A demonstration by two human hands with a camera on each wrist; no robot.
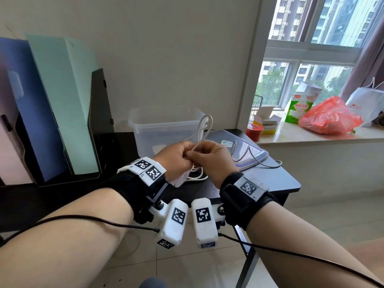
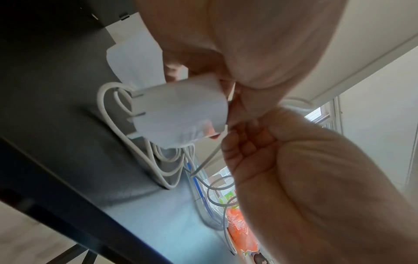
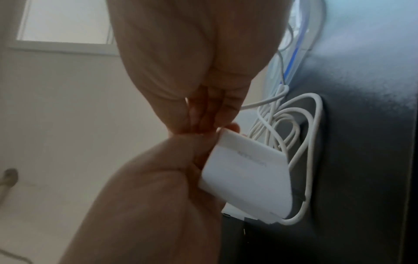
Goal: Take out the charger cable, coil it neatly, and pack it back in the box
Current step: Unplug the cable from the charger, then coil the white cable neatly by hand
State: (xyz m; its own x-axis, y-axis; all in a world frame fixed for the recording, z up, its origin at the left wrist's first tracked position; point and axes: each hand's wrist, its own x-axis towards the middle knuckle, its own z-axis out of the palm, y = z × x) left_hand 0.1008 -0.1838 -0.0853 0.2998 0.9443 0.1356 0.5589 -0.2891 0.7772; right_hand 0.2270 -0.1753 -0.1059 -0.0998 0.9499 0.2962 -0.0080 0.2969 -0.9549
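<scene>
Working surface: we have a dark table (image 1: 270, 179) under the window, and everything for this job sits on its right end.
Box: the clear plastic box (image 1: 166, 123) stands open behind our hands; its lid (image 1: 245, 150) lies flat just to the right of it.
Cable: the white charger cable (image 1: 202, 129) is out of the box. One loop rises above our fists, several loose turns hang below them and rest on the table, and a free length trails across the lid to the table's right edge.
Charger brick: the white adapter (image 2: 181, 114) hangs under our left palm, prongs pointing away from the fingers.
Left hand: our left hand (image 1: 176, 156) has its fingers curled round the adapter and the gathered turns.
Right hand: our right hand (image 1: 214, 156) is closed narrow, pinching the cable just beside the left fist.
Stage: we judge the coiling half done; packing has not begun.
Risk, tangle: the hanging turns are uneven and cross each other, so drawing in more length could knot them.
Risk, snag: the trailing end may catch the lid's rim and drag it.
Risk, slip: a slackened left grip would spill the coil.
</scene>
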